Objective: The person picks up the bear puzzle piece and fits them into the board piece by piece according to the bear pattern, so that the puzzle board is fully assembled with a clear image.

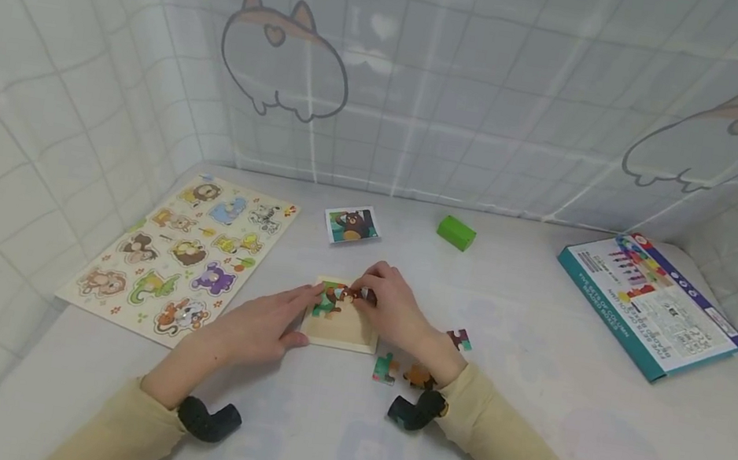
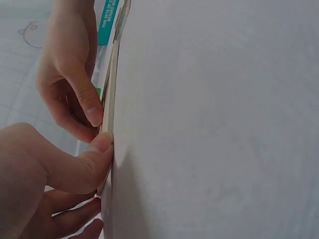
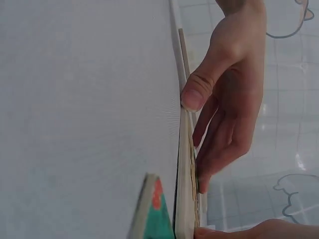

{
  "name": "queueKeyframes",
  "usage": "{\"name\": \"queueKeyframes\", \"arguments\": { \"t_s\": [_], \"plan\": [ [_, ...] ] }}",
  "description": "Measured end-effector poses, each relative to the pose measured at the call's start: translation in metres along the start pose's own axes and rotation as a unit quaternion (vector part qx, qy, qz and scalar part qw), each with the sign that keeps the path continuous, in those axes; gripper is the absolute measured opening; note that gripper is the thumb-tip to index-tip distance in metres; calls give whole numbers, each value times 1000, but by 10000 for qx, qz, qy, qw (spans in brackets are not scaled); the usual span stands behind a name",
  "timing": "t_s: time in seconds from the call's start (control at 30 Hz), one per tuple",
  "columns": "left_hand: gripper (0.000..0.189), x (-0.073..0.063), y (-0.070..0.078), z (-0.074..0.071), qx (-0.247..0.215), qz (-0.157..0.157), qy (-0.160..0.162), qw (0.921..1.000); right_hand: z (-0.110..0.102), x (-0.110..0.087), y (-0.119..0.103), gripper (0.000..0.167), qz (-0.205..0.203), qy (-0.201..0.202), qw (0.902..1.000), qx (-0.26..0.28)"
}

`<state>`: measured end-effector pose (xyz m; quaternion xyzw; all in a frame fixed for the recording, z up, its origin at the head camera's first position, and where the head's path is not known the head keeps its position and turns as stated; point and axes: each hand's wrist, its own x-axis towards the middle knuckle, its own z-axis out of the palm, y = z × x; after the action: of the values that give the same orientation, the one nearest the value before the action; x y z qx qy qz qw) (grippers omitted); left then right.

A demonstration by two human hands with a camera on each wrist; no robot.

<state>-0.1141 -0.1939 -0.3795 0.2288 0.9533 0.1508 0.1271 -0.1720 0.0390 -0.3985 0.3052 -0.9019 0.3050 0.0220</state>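
A small wooden puzzle tray (image 1: 353, 335) lies on the table, with bear-picture pieces (image 1: 328, 302) in its upper left part. My left hand (image 1: 262, 325) holds the tray's left side, thumb at the near corner and fingers along the edge. Over the tray's upper right, my right hand (image 1: 396, 310) pinches a puzzle piece, mostly hidden by the fingers. Loose puzzle pieces lie by the right forearm: a green one (image 1: 384, 368), an orange-brown one (image 1: 419, 377) and a dark one (image 1: 459, 339). In the right wrist view a green-and-red piece (image 3: 158, 214) shows close up.
Behind the tray lies a bear picture card (image 1: 351, 226), with a green block (image 1: 457, 233) farther right. An animal puzzle board (image 1: 186, 258) is at the left. A teal-edged box (image 1: 651, 304) lies at the right. Tile-patterned sheeting (image 1: 432, 96) rises behind.
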Motion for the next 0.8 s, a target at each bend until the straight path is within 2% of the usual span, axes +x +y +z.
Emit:
{"name": "queueKeyframes", "arguments": {
  "t_s": [0.13,0.23,0.3,0.37,0.6,0.8],
  "plan": [
    [62,-1,-1,0,131,335,70,9993,-1,1,2,14,-70,-30,10000,-13],
    [57,-1,0,1,370,694,247,9966,-2,1,3,14,-63,-48,10000,-11],
    [56,-1,2,2,436,825,336,9951,-2,1,3,14,-42,-54,10000,-28],
    [56,0,4,2,454,897,377,9942,-2,2,4,14,-30,-22,10000,-38],
    [54,0,7,2,422,838,282,9952,-3,2,4,9,86,75,9999,-37],
    [53,2,6,4,602,1121,440,9909,-4,2,4,7,162,109,9998,-9]
  ]
}}
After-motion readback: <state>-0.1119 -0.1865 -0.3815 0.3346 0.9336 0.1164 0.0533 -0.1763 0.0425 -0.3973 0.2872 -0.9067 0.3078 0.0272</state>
